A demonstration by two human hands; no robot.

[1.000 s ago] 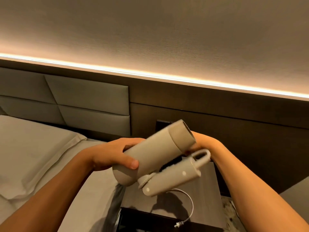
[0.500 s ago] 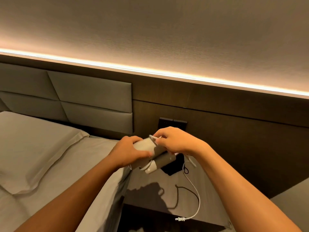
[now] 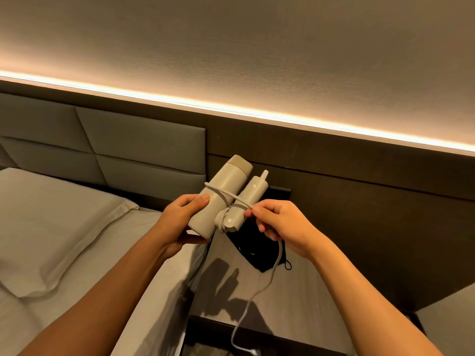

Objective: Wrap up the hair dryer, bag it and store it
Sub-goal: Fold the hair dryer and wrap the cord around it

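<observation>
A beige hair dryer [image 3: 226, 191] with its handle folded against the barrel is held upright above the nightstand. My left hand [image 3: 180, 219] grips the lower barrel from the left. My right hand [image 3: 277, 222] pinches the white cord [image 3: 270, 276] just right of the folded handle. One turn of cord crosses the barrel and handle. The rest of the cord hangs down from my right hand to the nightstand, its plug end at the frame's bottom edge. A black drawstring bag [image 3: 257, 250] lies flat on the nightstand under the dryer.
The grey nightstand [image 3: 295, 299] stands against a dark wood wall panel [image 3: 359, 206]. A bed with white sheet and pillow [image 3: 51, 222] lies to the left, with a padded headboard [image 3: 128, 150] behind it. A black switch plate [image 3: 280, 194] sits on the wall.
The dryer has been lifted and turned upright. My right hand has moved from over the dryer to its right side, drawing a loop of cord across the barrel and handle.
</observation>
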